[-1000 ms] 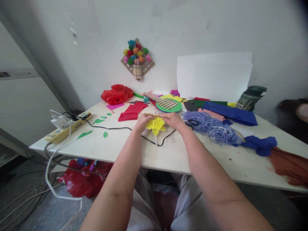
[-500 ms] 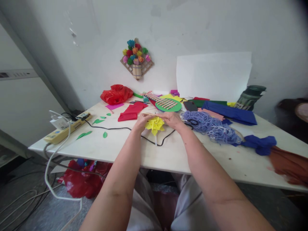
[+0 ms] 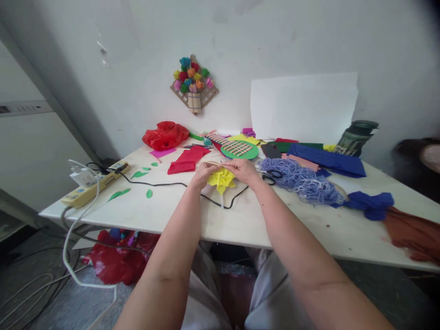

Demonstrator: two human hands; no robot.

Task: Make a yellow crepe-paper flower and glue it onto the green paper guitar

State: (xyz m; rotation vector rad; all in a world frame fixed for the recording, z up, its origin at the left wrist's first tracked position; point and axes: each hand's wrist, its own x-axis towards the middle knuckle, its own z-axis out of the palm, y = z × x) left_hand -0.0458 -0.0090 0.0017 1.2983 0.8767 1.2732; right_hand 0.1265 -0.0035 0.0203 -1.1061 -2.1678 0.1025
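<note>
Both my hands meet over the middle of the white table [image 3: 165, 215]. My left hand [image 3: 202, 174] and my right hand [image 3: 244, 170] are closed on a yellow crepe-paper flower [image 3: 222, 179], pinching it from each side at its top. A thin wooden stick [image 3: 213, 163] shows just behind my fingers. A short white stem hangs from the flower down toward a black cable [image 3: 165, 184] on the table.
A pile of lilac rubber bands [image 3: 302, 181] and black scissors [image 3: 271, 174] lie right of my hands. Red paper [image 3: 187, 160], a green disc with sticks [image 3: 239, 149], blue cloth [image 3: 326, 160] and a yellow power strip [image 3: 94, 183] surround them. A person sits at far right [image 3: 422, 160].
My hands have closed in slightly around the flower's top; the view has shifted a little. Nothing else has moved.
</note>
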